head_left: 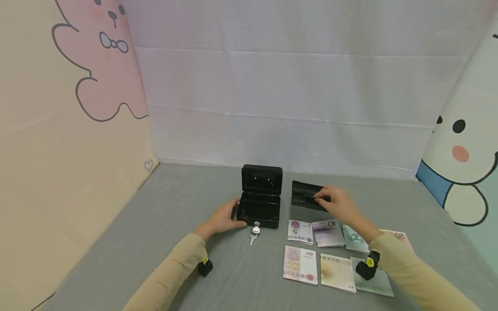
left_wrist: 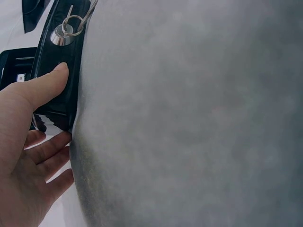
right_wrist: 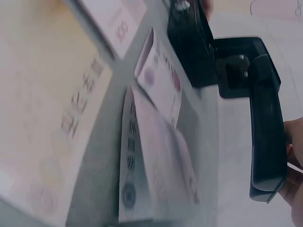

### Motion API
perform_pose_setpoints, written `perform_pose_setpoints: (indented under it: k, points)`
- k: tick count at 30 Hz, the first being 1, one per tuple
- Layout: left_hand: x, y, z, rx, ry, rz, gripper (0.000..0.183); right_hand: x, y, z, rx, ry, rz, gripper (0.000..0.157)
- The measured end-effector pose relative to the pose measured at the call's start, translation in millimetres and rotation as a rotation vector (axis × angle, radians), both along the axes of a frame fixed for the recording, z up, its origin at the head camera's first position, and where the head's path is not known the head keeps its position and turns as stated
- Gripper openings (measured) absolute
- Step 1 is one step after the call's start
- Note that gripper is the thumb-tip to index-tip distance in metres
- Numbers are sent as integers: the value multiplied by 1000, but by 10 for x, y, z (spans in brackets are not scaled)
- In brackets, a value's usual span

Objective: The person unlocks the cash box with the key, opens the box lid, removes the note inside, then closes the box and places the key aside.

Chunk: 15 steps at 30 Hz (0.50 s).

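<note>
A small black cash box stands on the grey table with its lid raised. My left hand holds the box at its left side; in the left wrist view the thumb lies on the front face beside the lock. Keys hang from that lock on a ring. To the right of the box, my right hand pinches a black tray near its middle. In the right wrist view the tray appears edge-on; the fingertips are mostly hidden behind it.
Two rows of banknote stacks lie right of the box, among them a 5 stack, a 10 stack, a 100 stack and a yellowish stack. My right forearm passes over some. A white curtain hangs behind the table.
</note>
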State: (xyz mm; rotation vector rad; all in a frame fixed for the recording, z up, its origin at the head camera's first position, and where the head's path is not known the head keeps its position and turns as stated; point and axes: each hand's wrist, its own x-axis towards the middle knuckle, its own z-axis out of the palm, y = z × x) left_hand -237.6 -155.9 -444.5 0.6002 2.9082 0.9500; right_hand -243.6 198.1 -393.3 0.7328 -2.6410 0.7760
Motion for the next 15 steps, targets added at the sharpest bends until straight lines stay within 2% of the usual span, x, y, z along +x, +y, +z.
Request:
perform_pose_setpoints:
  k: [6, 15]
  points:
    - [-1, -1, -11, 4, 5, 0, 79, 98, -285, 60, 9, 31, 42, 9]
    - [0, 10, -10, 4, 3, 9, 80, 138, -790, 31, -18, 56, 55, 8]
